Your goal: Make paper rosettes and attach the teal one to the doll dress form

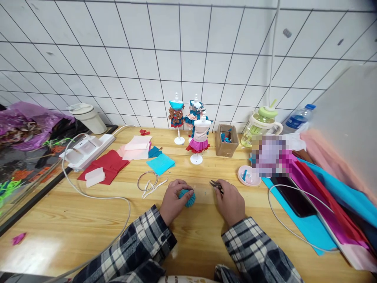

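Blue pleated piece (191,199), small and rounded, is at the near middle of the table (118,243), under the fingers of the left hand (177,198). The left hand pinches it between thumb and fingertips at its upper edge. The right hand (231,200), just to the right and apart from the left, grips small dark scissors (218,186) between thumb and fingers, their tips pointing left.

Beyond the hands stand three little dress stands (196,158); the nearest wears a pale top and a magenta and red skirt. To their right is an open cardboard box (227,148) with colored scraps inside. Nearer and further right lies a pink dish (242,182) holding small bits, beside a blurred-out patch. A dark phone (294,196) rests on blue sheets at the right.

Left of the hands are a wire ring (138,182) and a white cord (154,188); farther left, a folded blue sheet (161,164), red cloth (113,167) and a white power strip (91,152).
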Demonstrator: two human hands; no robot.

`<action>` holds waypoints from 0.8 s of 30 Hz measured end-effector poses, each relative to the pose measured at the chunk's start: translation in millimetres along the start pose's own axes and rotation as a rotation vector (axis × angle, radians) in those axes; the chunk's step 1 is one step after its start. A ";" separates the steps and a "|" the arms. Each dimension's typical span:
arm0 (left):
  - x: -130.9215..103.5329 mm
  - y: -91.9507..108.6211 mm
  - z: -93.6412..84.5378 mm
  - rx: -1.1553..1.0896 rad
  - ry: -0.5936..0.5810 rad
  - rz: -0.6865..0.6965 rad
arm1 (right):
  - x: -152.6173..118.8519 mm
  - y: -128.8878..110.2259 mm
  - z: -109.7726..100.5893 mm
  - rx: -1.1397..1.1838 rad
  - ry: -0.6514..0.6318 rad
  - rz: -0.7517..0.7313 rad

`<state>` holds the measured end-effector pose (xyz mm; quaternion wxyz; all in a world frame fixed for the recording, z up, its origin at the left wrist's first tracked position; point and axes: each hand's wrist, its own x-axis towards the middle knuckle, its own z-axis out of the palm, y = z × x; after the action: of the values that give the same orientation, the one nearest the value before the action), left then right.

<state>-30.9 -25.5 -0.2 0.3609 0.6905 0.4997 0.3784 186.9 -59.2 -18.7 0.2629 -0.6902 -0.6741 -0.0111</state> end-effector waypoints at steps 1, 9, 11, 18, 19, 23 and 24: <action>-0.3 -0.4 0.0 -0.005 0.011 0.004 | 2.6 5.7 0.9 0.021 -0.042 0.021; -1.6 3.4 -1.2 0.042 0.030 0.064 | 1.2 -22.3 -12.1 0.177 0.124 -0.132; -2.0 5.9 -1.9 0.074 0.023 0.075 | -1.6 -39.8 -16.2 0.321 0.126 -0.174; -5.2 13.1 -3.1 0.155 -0.014 0.099 | -0.4 -58.9 -12.4 0.520 0.072 -0.075; -5.7 13.6 -3.1 0.157 -0.023 0.103 | -0.1 -57.9 -11.1 0.530 0.061 -0.065; -6.7 13.9 -2.5 0.170 -0.030 0.122 | -0.3 -55.6 -8.3 0.527 0.038 -0.061; -7.0 13.6 -2.2 0.178 -0.029 0.118 | -0.8 -55.9 -8.3 0.516 0.034 -0.066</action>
<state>-28.7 -35.2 11.6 0.2823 0.7535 0.4846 0.3432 137.3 -65.7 7.6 0.4410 -0.5776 -0.6723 0.1410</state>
